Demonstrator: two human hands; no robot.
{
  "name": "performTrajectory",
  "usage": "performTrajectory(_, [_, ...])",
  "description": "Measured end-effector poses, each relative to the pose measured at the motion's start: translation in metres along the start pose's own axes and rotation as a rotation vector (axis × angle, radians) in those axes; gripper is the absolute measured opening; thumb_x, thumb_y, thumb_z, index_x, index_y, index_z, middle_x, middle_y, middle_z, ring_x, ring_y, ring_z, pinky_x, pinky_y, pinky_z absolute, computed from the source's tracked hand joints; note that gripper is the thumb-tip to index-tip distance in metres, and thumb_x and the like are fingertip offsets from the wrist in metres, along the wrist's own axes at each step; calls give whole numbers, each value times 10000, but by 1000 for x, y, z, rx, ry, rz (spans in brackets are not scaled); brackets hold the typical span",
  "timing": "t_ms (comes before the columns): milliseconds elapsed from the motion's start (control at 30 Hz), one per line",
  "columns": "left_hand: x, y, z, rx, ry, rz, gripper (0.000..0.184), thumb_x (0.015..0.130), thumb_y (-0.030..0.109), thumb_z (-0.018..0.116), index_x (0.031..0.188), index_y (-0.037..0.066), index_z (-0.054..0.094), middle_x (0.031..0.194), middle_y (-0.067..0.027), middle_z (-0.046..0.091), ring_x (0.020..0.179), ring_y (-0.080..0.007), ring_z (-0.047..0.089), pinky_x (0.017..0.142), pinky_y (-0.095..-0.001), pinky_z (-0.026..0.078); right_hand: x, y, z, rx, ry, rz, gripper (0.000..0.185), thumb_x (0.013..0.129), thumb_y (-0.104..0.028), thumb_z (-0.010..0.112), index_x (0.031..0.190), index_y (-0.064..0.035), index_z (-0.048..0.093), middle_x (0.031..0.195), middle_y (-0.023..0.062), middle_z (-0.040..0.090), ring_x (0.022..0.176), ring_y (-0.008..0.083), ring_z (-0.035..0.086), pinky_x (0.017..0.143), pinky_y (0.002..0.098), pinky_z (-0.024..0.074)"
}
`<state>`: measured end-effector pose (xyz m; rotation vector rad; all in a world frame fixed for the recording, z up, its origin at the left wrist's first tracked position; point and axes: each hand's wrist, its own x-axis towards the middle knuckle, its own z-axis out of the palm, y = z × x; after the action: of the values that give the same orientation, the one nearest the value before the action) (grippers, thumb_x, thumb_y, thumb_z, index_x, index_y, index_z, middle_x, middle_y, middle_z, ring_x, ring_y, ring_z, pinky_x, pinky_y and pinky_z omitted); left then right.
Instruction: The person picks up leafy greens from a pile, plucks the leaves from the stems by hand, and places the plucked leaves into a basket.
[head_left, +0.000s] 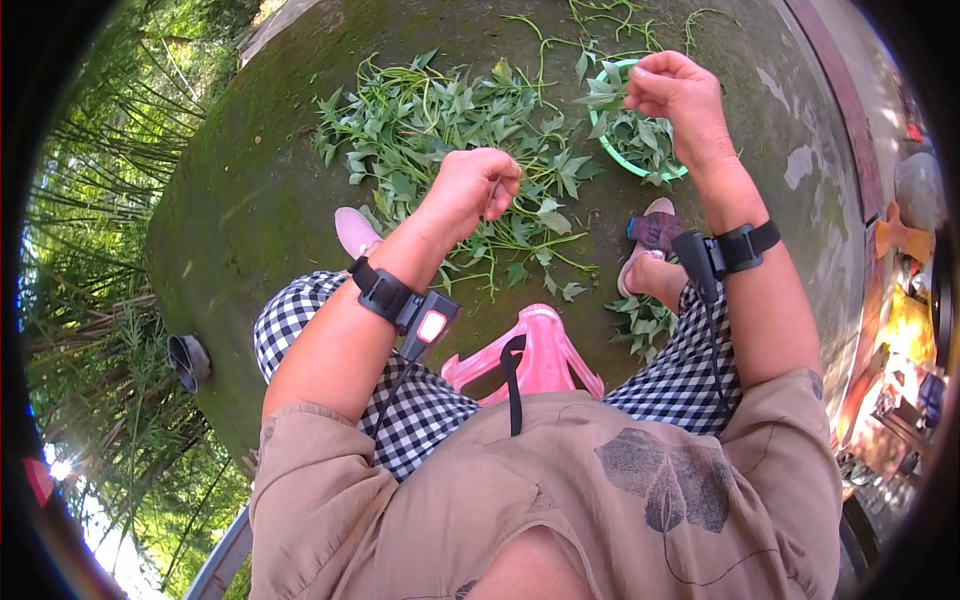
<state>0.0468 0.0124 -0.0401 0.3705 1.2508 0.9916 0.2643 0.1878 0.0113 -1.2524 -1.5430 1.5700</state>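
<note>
A large heap of green leafy stems (430, 120) lies on the mossy ground. My left hand (475, 190) hangs over the heap's near side with its fingers curled; what they hold, if anything, is hidden. My right hand (678, 95) is raised at the rim of a light green basket (628, 166), its fingers pinched on a green leaf (603, 92). Loose leaves (648, 140) fill the part of the basket that shows. Some long bare stems (543, 50) lie beyond it.
A pink plastic stool (540, 345) stands between my knees. More leaves (643, 322) lie beside my right foot. Bamboo-like plants (110, 250) grow at the left, near a grey pot (189, 362). Assorted objects (900, 400) sit along the right edge.
</note>
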Motion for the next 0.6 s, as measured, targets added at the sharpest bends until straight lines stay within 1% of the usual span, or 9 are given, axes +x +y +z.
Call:
performTrajectory(33, [0, 0, -1, -109, -14, -36, 97, 846, 107, 552, 816, 23, 591, 760, -108, 631, 603, -185, 604, 485, -298, 454, 5, 2, -9, -33, 59, -12, 142, 812, -131, 697, 920, -51, 652, 742, 32, 664, 663, 124, 645, 610, 251, 483])
performTrajectory(67, [0, 0, -2, -218, -29, -73, 106, 863, 116, 532, 836, 27, 584, 820, -133, 656, 676, -217, 652, 536, -322, 505, 13, 11, -21, -259, 175, -64, 178, 793, -143, 708, 933, -47, 654, 749, 44, 669, 679, 147, 649, 628, 271, 490])
performTrajectory(133, [0, 2, -1, -349, -67, -71, 121, 887, 124, 492, 863, 35, 570, 971, -190, 650, 854, -299, 657, 694, -402, 532, 23, 28, -34, -712, 406, -168, 250, 754, -166, 730, 958, -40, 657, 762, 67, 680, 712, 193, 657, 663, 310, 504])
performTrajectory(167, [0, 3, 0, -414, -85, -67, 129, 899, 128, 472, 876, 39, 563, 1046, -218, 648, 943, -341, 659, 773, -442, 546, 24, 33, -35, -778, 454, -140, 260, 707, -173, 740, 923, -45, 675, 793, 93, 690, 759, 235, 658, 712, 346, 506])
performTrajectory(267, [3, 5, 0, -520, -111, -55, 159, 909, 131, 449, 863, 37, 568, 1149, -264, 608, 1079, -394, 602, 890, -490, 508, 9, 33, -11, -603, 145, -100, 183, 702, -154, 731, 849, -53, 688, 801, 102, 696, 749, 228, 664, 696, 348, 506])
performTrajectory(333, [4, 4, 1, -563, -102, -27, 167, 910, 133, 441, 863, 35, 567, 1135, -257, 608, 1079, -390, 593, 914, -491, 492, -14, 30, 27, -534, -57, -133, 163, 709, -190, 723, 812, -66, 692, 774, 94, 691, 728, 239, 665, 671, 369, 504])
performTrajectory(467, [13, -5, 2, -684, -135, -20, 173, 905, 142, 442, 874, 35, 574, 1076, -212, 625, 1048, -342, 589, 934, -476, 462, -52, 22, 82, -806, -186, -186, 202, 734, -307, 680, 812, -122, 697, 787, 81, 695, 758, 287, 674, 678, 390, 525])
performTrajectory(500, [14, -5, 3, -698, -161, -12, 172, 902, 144, 446, 877, 35, 577, 1063, -201, 628, 1026, -328, 591, 927, -469, 459, -58, 12, 89, -798, -231, -141, 207, 748, -320, 666, 840, -140, 708, 824, 88, 704, 801, 294, 682, 703, 404, 533])
performTrajectory(600, [16, -5, 4, -730, -207, 6, 172, 895, 149, 456, 888, 35, 585, 1046, -176, 632, 979, -294, 593, 902, -444, 453, -58, 13, 101, -911, -321, -83, 209, 761, -312, 657, 868, -142, 716, 853, 96, 708, 817, 301, 683, 719, 422, 533])
